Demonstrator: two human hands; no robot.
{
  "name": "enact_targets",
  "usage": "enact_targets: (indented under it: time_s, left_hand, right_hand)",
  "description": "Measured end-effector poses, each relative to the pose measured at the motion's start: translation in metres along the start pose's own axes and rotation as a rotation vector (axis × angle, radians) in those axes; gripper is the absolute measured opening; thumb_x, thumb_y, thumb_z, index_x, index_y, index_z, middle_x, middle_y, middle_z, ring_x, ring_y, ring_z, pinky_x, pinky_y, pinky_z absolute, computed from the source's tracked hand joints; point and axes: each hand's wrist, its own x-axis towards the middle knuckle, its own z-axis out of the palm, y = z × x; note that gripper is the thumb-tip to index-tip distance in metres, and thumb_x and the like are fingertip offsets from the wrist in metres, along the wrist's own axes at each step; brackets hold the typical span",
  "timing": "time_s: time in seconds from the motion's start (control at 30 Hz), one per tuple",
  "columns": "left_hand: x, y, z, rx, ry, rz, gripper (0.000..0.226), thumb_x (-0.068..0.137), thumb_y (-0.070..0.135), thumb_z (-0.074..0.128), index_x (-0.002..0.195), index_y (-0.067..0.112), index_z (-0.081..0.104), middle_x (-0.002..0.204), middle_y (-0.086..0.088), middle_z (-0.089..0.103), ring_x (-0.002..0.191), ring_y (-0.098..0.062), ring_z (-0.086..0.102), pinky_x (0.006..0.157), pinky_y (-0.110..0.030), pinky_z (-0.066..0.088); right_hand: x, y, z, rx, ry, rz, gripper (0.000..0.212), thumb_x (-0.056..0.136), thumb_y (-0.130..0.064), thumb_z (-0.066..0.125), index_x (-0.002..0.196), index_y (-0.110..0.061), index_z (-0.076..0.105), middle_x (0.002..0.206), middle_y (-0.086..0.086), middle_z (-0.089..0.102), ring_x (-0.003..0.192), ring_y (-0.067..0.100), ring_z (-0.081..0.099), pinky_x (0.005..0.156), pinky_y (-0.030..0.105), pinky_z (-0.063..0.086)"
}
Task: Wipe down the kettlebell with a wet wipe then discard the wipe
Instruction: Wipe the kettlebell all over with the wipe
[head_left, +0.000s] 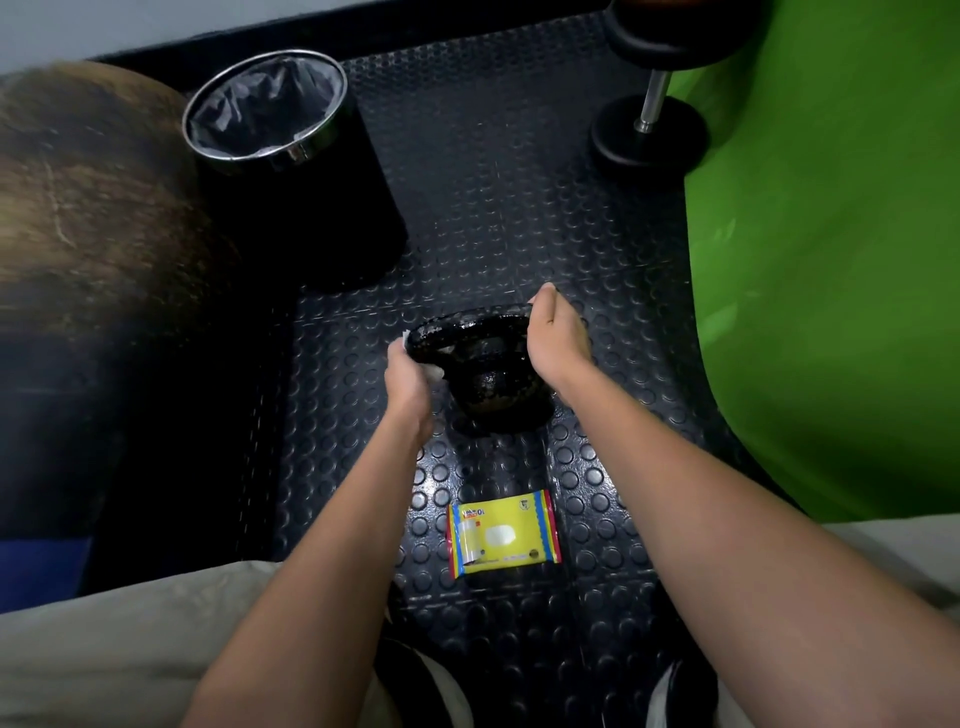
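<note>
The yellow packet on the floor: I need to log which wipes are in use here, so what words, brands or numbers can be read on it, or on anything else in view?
"10" or "10l": blue characters at the top of the yellow wipes packet, seen upside down and unclear.
The rest of the packet's print: too small and blurred to read.
Kettlebell, bin, dumbbell: no readable text.

Kettlebell (493, 374) sits mid-floor (493, 182), wipes pack (503, 534) just near of it. Bin (291, 171) is far left, dumbbell (652, 119) far right.
</note>
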Motion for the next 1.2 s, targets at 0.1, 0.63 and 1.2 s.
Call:
enact_targets:
  time_s: [0.1, 0.63, 1.2]
  left_hand:
    - [-0.015, 0.014, 0.003, 0.122, -0.015, 0.092, 0.036, 0.099, 0.036, 0.036, 0.094, 0.015, 0.064, 0.079, -0.003, 0.056, 0.068, -0.014, 0.049, 0.069, -0.031, 0.039]
    - [-0.037, 0.018, 0.048, 1.306, 0.028, 1.106, 0.050, 0.101, 0.025, 0.011, 0.092, 0.013, 0.059, 0.094, -0.006, 0.063, 0.093, -0.030, 0.054, 0.101, -0.047, 0.038]
    - [-0.024, -0.009, 0.009, 0.267, 0.097, 0.446, 0.040, 0.109, 0.030, 0.020, 0.109, 0.008, 0.053, 0.112, -0.005, 0.056, 0.106, -0.019, 0.051, 0.102, -0.036, 0.039]
  right_hand:
    - [0.001, 0.000, -0.001, 0.004, 0.003, 0.010, 0.061, 0.103, -0.054, 0.013, 0.135, -0.023, 0.055, 0.137, 0.004, 0.056, 0.129, 0.029, 0.049, 0.111, 0.053, 0.035]
    - [0.002, -0.002, -0.001, -0.031, 0.016, -0.029, 0.058, 0.105, -0.047, 0.015, 0.120, -0.016, 0.061, 0.129, 0.011, 0.062, 0.120, 0.032, 0.055, 0.106, 0.049, 0.040]
    - [0.001, 0.001, -0.002, -0.014, -0.021, -0.017, 0.063, 0.103, -0.054, 0.012, 0.142, -0.022, 0.050, 0.145, 0.003, 0.051, 0.136, 0.028, 0.044, 0.114, 0.052, 0.032]
